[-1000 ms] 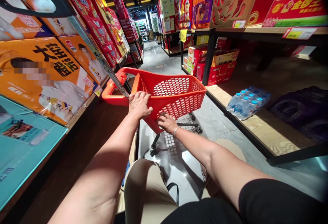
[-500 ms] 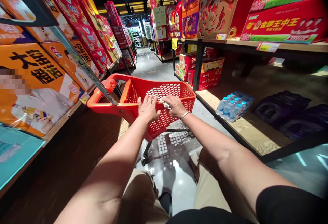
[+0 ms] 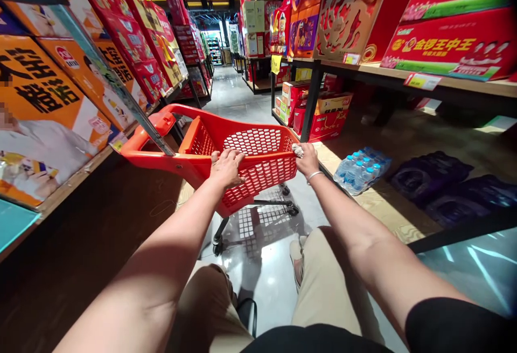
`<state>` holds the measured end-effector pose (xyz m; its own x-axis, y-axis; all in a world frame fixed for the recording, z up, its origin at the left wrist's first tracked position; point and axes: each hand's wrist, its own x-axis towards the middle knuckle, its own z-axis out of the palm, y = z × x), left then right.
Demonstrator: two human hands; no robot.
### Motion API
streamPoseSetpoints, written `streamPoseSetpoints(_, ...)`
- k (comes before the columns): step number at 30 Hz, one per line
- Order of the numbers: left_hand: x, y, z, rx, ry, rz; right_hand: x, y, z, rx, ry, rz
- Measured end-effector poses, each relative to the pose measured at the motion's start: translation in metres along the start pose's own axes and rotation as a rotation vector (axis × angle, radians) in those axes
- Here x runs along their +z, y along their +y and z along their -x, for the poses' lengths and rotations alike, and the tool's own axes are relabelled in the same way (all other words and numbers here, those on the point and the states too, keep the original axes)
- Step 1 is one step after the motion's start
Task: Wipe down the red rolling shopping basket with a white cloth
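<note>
A red plastic shopping cart (image 3: 258, 178) with a perforated basket stands sideways before me. My left hand (image 3: 227, 168) has its fingers hooked over the near rim, with the thumb on the outer side. At the cart's right end, my right hand (image 3: 307, 160) is closed around a crumpled whitish cloth (image 3: 298, 150) pressed against the rim corner. A bracelet circles my right wrist. No goods show in the visible part of the basket.
Wooden shelves with red gift boxes (image 3: 448, 46) line the right side; shrink-wrapped water bottles (image 3: 361, 170) sit on the lower board. Orange cartons (image 3: 52, 99) are stacked at left beside a slanted metal post (image 3: 117, 86). A tiled aisle (image 3: 230, 91) runs ahead between the shelves.
My right hand has moved right along the rim to the cart's end, carrying the cloth. My left hand stays on the rim. The cart appears slightly further left in view.
</note>
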<state>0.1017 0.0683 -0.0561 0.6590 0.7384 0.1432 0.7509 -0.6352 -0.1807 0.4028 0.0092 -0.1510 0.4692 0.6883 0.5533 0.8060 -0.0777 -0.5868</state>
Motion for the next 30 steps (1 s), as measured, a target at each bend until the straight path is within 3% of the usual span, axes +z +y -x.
streamPoseSetpoints(2, -0.002, 0.001, 0.0, 0.004, -0.009, 0.006, 0.022, -0.027, 0.016, 0.041, 0.11, -0.025)
streamPoseSetpoints(4, -0.003, 0.001, 0.001, 0.0, -0.021, 0.012, 0.042, -0.056, 0.034, -0.025, 0.126, -0.063)
streamPoseSetpoints(7, -0.004, 0.0, 0.003, -0.006, -0.031, 0.014, 0.064, -0.088, 0.056, -0.237, 0.012, -0.082)
streamPoseSetpoints(9, -0.003, -0.002, 0.005, -0.006, -0.027, 0.017, 0.073, -0.094, 0.068, -0.352, -0.07, -0.043)
streamPoseSetpoints(12, 0.0, -0.004, 0.007, -0.003, -0.018, 0.035, 0.082, -0.078, 0.084, -0.456, -0.209, 0.096)
streamPoseSetpoints(16, 0.001, -0.006, 0.007, -0.003, -0.012, 0.063, 0.088, -0.038, 0.106, -0.527, -0.456, 0.304)
streamPoseSetpoints(19, 0.001, -0.007, 0.007, 0.0, -0.002, 0.079, 0.082, -0.019, 0.115, -0.593, -0.682, 0.422)
streamPoseSetpoints(21, 0.001, -0.007, 0.007, 0.004, 0.005, 0.087, 0.073, -0.02, 0.112, -0.648, -0.76, 0.447)
streamPoseSetpoints(23, 0.003, -0.008, 0.007, 0.007, 0.004, 0.09, 0.064, -0.035, 0.101, -0.699, -0.692, 0.406)
streamPoseSetpoints(27, 0.005, -0.008, 0.006, 0.008, 0.016, 0.097, 0.064, -0.084, 0.073, -0.685, -0.379, 0.264)
streamPoseSetpoints(30, 0.004, -0.007, 0.007, 0.005, 0.024, 0.096, 0.079, -0.105, 0.072, -0.629, -0.366, 0.256)
